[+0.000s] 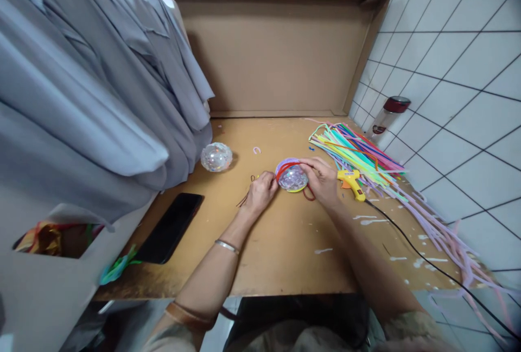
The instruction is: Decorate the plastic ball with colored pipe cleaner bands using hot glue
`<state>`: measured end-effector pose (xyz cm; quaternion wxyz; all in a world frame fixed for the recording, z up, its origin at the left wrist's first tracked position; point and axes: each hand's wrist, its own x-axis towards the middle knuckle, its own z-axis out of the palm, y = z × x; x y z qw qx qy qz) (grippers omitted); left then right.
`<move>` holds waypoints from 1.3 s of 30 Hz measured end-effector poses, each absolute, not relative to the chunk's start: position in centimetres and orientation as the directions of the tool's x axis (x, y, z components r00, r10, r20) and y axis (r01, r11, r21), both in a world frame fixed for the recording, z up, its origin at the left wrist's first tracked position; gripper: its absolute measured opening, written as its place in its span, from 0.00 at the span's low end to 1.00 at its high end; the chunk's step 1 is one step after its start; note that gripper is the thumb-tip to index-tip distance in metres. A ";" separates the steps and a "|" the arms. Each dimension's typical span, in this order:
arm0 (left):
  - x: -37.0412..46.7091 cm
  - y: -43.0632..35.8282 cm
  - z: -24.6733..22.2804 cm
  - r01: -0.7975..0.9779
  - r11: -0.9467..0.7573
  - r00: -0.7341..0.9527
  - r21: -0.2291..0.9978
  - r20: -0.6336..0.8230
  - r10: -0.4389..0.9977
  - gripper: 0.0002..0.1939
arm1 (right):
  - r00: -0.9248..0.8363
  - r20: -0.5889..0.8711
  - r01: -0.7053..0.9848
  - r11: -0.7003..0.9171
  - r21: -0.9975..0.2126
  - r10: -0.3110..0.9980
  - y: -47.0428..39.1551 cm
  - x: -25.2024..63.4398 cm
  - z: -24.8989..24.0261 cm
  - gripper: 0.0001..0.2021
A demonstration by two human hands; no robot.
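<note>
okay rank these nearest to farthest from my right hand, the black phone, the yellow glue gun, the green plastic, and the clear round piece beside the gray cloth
From your right hand, head view:
1. Yellow glue gun: just to its right.
2. Clear round piece: across, left.
3. Black phone: left, nearer you.
4. Green plastic: lower left, past the phone.

Clear ball (293, 179) partly hidden, cloth (101, 80) cropped
</note>
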<state>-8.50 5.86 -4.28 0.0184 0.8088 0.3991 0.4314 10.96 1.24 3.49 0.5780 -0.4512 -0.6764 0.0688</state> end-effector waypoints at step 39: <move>-8.3 6.2 -5.0 0.550 -0.575 0.151 0.605 0.606 0.781 0.06 | 0.319 0.464 0.322 0.366 -0.873 0.826 4.1 13.4 -2.9 0.14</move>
